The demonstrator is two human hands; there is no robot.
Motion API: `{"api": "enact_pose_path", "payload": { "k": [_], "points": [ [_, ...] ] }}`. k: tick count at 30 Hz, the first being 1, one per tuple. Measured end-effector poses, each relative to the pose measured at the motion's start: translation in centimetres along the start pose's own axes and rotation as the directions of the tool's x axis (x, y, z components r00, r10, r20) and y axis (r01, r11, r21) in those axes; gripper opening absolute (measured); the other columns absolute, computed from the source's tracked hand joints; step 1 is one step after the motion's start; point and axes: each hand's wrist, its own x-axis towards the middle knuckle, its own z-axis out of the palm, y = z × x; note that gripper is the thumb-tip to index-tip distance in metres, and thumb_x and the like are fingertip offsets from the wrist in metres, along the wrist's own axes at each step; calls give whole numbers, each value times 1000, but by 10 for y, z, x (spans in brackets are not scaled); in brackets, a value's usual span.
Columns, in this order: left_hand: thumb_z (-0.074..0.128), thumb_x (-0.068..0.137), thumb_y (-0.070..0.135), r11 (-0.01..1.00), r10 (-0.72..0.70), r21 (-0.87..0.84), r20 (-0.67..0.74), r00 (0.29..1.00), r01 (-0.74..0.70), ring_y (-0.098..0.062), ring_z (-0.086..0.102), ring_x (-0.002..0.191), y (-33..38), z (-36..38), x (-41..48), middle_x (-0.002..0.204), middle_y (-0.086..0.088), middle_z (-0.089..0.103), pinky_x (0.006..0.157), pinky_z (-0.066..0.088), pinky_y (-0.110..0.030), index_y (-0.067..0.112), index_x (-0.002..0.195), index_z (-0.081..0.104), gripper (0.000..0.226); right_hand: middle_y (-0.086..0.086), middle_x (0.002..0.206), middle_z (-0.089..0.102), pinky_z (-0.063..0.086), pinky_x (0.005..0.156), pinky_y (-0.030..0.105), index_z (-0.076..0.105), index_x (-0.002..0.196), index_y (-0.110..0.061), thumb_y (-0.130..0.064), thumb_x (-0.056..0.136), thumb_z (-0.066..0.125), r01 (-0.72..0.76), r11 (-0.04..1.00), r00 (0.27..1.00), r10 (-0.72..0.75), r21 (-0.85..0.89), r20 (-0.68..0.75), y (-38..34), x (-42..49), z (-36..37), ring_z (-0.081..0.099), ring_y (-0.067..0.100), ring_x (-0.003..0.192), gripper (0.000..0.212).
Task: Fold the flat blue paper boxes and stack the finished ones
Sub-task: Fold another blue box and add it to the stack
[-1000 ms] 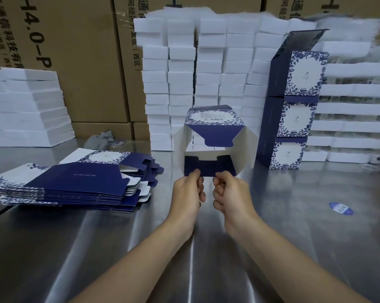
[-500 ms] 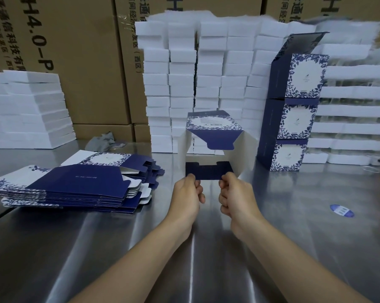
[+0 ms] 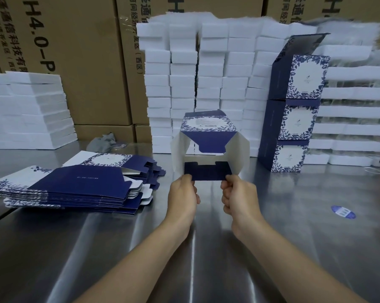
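Note:
A half-opened blue and white box [image 3: 208, 125] stands in front of me with its open end towards me and its flaps spread. My left hand [image 3: 182, 196] pinches the left corner of the near blue bottom flap [image 3: 207, 172]. My right hand [image 3: 237, 195] pinches that flap's right corner. A pile of flat blue boxes [image 3: 75, 184] lies on the steel table [image 3: 294, 226] to my left. Three finished boxes [image 3: 294, 119] stand stacked at the back right, the top one with its lid up.
Columns of white foam blocks [image 3: 197, 79] rise behind the held box, with more at the left [image 3: 27, 110] and far right. Brown cartons [image 3: 75, 51] form the back wall. A grey rag [image 3: 103, 142] and a blue oval sticker [image 3: 343, 212] lie on the table.
My hands have moved apart along the near flap, out to its corners. The box stands a little more open and upright.

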Motion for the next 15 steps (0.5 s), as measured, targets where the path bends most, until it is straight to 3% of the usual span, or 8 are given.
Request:
{"api": "enact_pose_path", "payload": {
  "k": [8,15],
  "points": [
    [40,102,13,999,6,-40,14,1000,-6,-13,40,50,3,-1,-1,50,8,35,55,31,-30,18,67,36,36,-2,54,37,25,39,22,56,68,-15,-22,99,56,4,999,999,-5,34,52,-2,-1,-4,29,12,43,32],
    [49,106,27,991,-8,-130,72,997,17,-11,41,46,2,-2,-4,54,7,35,55,29,-30,21,72,40,36,-2,54,32,24,38,22,51,69,-14,-17,97,54,14,998,993,-21,61,117,-3,-3,-2,26,12,43,28]
  ]
}}
